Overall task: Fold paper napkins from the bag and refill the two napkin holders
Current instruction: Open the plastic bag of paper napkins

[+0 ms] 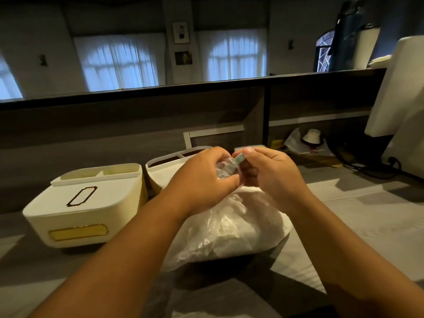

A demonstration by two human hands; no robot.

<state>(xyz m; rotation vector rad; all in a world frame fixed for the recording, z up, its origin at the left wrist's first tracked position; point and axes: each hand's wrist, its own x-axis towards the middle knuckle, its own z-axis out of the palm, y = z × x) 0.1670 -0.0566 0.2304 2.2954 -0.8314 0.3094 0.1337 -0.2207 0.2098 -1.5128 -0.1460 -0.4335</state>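
A clear plastic bag (231, 226) full of white paper napkins lies on the counter in front of me. Both hands work at its gathered neck. My left hand (202, 180) grips the twisted plastic at the top. My right hand (266, 173) pinches a small pale green band or tie at the bag's mouth between thumb and fingers. Two cream napkin holders stand behind the bag: one (85, 205) with a gold-trimmed front at the left, the other (160, 168) partly hidden behind my left hand.
A dark raised ledge (206, 88) runs across the back of the counter. A white appliance (399, 95) stands at the right with black cables (367, 166) beside it. Clutter, including a white hat (312, 136), sits in the shelf recess.
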